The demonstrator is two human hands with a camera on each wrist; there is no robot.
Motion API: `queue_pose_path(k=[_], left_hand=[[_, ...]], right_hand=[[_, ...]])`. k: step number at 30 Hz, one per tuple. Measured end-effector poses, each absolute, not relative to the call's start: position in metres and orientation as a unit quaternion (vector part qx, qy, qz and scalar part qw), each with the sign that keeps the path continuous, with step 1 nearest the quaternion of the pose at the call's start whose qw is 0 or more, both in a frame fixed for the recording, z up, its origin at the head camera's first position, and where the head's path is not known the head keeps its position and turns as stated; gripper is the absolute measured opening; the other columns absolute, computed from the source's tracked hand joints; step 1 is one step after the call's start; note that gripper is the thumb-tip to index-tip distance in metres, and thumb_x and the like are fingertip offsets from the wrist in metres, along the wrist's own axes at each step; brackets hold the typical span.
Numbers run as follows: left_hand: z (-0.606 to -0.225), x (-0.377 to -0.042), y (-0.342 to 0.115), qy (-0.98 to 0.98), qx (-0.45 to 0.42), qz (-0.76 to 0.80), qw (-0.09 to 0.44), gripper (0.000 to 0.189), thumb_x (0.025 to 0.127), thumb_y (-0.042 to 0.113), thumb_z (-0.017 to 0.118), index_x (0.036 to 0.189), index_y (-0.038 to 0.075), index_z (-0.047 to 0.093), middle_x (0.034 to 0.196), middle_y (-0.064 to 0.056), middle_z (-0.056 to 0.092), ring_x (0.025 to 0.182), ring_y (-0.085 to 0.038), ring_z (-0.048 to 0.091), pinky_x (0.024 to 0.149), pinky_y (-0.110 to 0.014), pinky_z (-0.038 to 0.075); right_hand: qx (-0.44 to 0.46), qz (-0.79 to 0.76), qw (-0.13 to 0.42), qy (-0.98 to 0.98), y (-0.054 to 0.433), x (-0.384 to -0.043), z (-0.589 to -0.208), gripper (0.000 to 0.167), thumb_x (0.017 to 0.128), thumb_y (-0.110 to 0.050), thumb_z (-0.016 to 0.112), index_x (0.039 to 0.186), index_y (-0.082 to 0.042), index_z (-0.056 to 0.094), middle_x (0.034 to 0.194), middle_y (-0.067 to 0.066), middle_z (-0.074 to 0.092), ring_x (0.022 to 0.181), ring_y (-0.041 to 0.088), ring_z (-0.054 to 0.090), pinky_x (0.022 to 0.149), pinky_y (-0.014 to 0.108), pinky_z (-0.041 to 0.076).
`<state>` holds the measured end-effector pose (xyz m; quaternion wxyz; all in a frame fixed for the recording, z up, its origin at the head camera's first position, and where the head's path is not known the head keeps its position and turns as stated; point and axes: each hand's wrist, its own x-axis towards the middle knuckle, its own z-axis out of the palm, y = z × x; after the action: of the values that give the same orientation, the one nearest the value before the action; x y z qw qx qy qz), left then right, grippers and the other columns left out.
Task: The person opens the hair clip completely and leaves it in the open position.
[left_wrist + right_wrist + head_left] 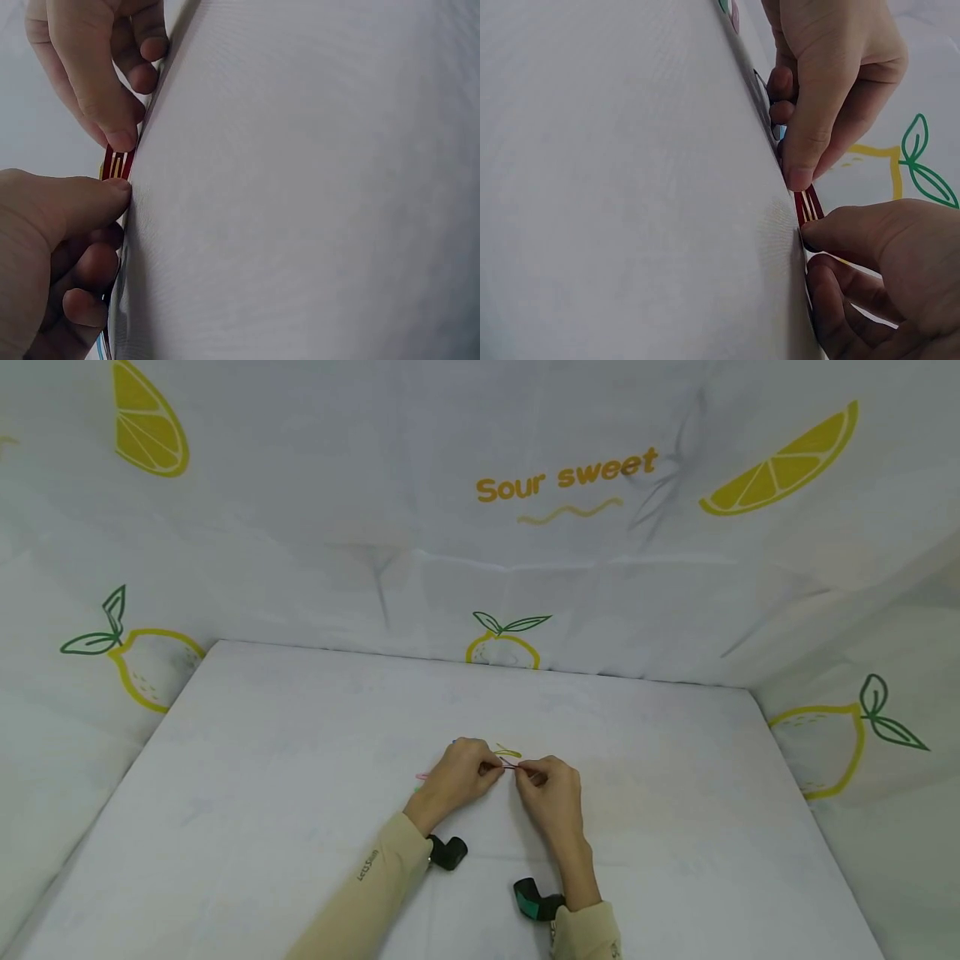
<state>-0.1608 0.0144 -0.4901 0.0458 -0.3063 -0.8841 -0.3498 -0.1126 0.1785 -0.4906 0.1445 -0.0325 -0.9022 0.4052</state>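
Note:
A dark red snap hair clip (509, 766) is stretched between both hands, just above the white table. My left hand (460, 774) pinches one end of it between thumb and fingers. From the other side my right hand (551, 789) pinches the opposite end. In the left wrist view the red hair clip (118, 163) shows slots between its prongs, and the fingertips cover both ends. The right wrist view shows the same hair clip (808, 205) between the two thumbs. Just behind the hands lies a yellow hair clip (508, 752).
A pink clip-like piece (422, 776) peeks out left of the left hand, with a bit of blue (453, 742) behind it; both are mostly hidden. The white table (300, 760) meets a lemon-print cloth backdrop (420, 585) at the back and sides.

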Motion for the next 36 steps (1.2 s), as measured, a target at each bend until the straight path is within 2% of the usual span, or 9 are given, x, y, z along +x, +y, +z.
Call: queue_pose_path(k=[13,25,36], left_hand=[[-0.4886,-0.1610,0.0137,-0.888,-0.309,-0.337,0.047,0.004,0.086,0.006,0.079,0.088,0.006,0.083,0.076,-0.003,0.073,0.065,-0.006,0.058,0.060,-0.015,0.043],[-0.4871,-0.1608,0.0123,-0.887,-0.315,-0.333,0.059,0.005,0.086,0.007,0.080,0.089,0.004,0.082,0.075,-0.004,0.073,0.064,-0.006,0.056,0.059,-0.016,0.042],[-0.4803,-0.1558,0.0078,-0.883,-0.316,-0.340,0.067,0.007,0.085,0.008,0.081,0.090,0.003,0.082,0.072,-0.002,0.070,0.063,-0.004,0.051,0.057,-0.015,0.040]], right_hand=[[-0.036,0.406,0.140,-0.902,0.1784,-0.1131,-0.4897,0.006,0.081,0.002,0.077,0.086,0.003,0.081,0.074,0.011,0.073,0.060,0.011,0.060,0.056,0.018,0.047],[-0.033,0.411,0.140,-0.900,0.1791,-0.1120,-0.4884,0.014,0.081,0.002,0.077,0.094,0.006,0.080,0.074,0.013,0.073,0.062,0.015,0.065,0.057,0.018,0.050],[-0.033,0.412,0.142,-0.900,0.1793,-0.1099,-0.4877,0.014,0.082,0.001,0.079,0.095,0.004,0.080,0.074,0.013,0.073,0.062,0.016,0.066,0.057,0.019,0.051]])
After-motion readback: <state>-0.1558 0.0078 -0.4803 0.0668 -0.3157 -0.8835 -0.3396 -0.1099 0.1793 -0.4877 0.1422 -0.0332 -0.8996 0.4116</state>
